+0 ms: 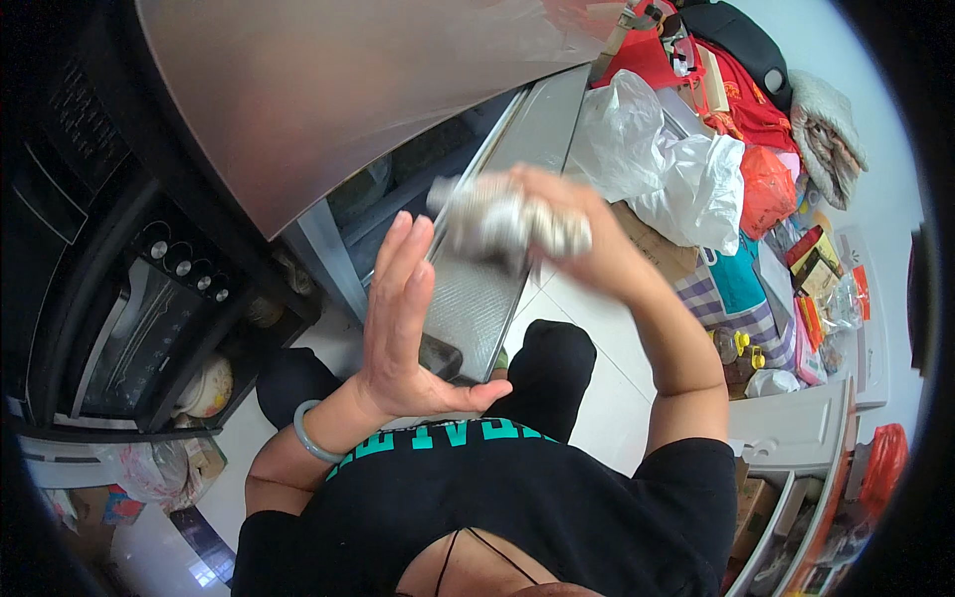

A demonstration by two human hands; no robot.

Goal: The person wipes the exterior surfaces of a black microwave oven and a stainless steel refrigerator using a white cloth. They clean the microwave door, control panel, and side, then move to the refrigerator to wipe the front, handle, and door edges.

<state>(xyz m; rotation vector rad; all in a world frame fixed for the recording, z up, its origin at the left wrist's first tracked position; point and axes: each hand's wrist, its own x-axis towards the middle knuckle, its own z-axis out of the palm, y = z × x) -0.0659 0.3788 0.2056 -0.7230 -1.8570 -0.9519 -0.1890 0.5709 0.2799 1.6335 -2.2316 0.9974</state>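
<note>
My right hand (571,216) is shut on a crumpled, pale striped cloth (496,224), blurred by motion. The cloth is over the long, textured grey panel of an open door or drawer front (474,310); whether it touches the panel cannot be told. My left hand (406,336) is raised to the left of the panel, fingers spread and holding nothing, with a pale bangle (310,433) on the wrist. Behind the hands, a dark compartment (403,194) stands partly open below a large, shiny brownish panel (358,89).
A black oven (142,328) with knobs stands on the left in a dark cabinet. Plastic bags (690,186), a cardboard box (656,242), a checked bag (768,328) and bottles (735,347) are piled at the right. White cabinet doors (794,425) are at the lower right, and floor tiles (612,373) show below.
</note>
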